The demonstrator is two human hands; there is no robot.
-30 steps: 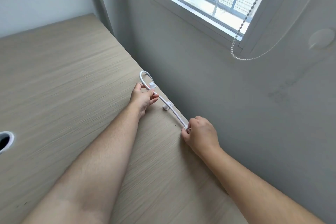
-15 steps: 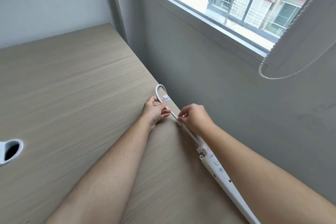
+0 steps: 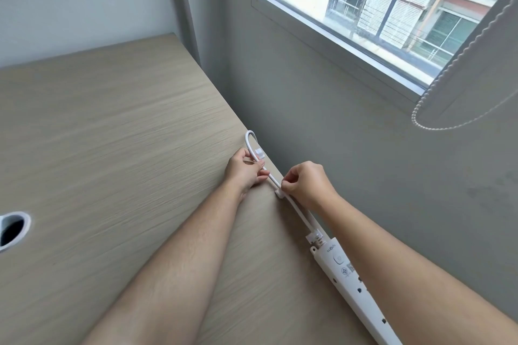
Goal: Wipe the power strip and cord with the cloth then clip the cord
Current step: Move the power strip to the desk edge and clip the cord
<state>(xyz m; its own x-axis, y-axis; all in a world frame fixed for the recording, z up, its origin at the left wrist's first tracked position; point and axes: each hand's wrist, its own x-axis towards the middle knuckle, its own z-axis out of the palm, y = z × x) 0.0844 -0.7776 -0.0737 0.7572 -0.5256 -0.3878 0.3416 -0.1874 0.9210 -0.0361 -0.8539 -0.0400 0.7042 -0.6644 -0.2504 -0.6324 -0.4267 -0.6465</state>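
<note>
A white power strip (image 3: 353,287) lies along the desk's edge by the grey wall. Its white cord (image 3: 301,214) runs up along that edge and loops back at the far end (image 3: 249,136). Small clear clips sit on the desk: one (image 3: 259,153) near the loop, one (image 3: 279,193) in the middle, one (image 3: 314,237) beside the strip's end. My left hand (image 3: 242,171) pinches the cord just below the far clip. My right hand (image 3: 305,183) presses the cord at the middle clip with thumb and fingertips. No cloth is in view.
The wooden desk (image 3: 112,162) meets the grey wall (image 3: 336,148) on the right. A round cable hole (image 3: 12,228) sits at the desk's left edge. Above the wall are a window (image 3: 392,8) and a hanging bead chain (image 3: 448,109).
My right hand moved up the cord from the clip beside the strip to the middle clip. The view shifted, bringing the power strip into sight. My left hand stayed near the loop.
</note>
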